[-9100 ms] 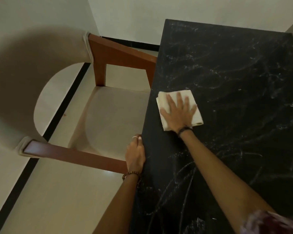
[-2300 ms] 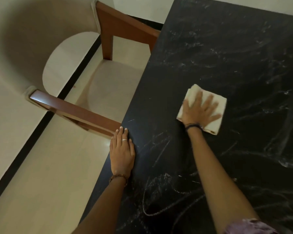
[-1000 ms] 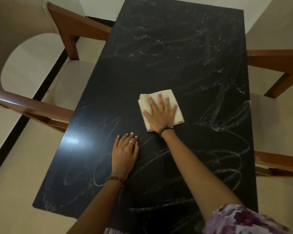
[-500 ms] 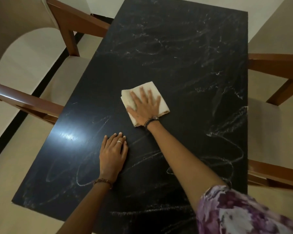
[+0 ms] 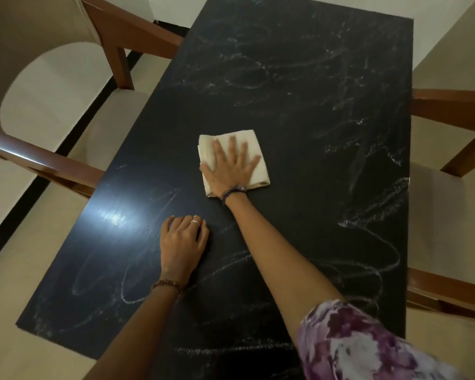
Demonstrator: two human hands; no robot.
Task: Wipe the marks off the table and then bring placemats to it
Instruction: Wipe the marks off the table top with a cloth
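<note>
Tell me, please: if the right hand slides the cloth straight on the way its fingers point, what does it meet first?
Only chalk marks. The right hand, flat on the cloth, points to the table's far end; nothing stands on that stretch.

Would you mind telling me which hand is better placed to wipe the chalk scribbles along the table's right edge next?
The right hand: it presses the folded cream cloth flat, nearer those white chalk scribbles. The left hand rests on the black table, without a cloth.
</note>
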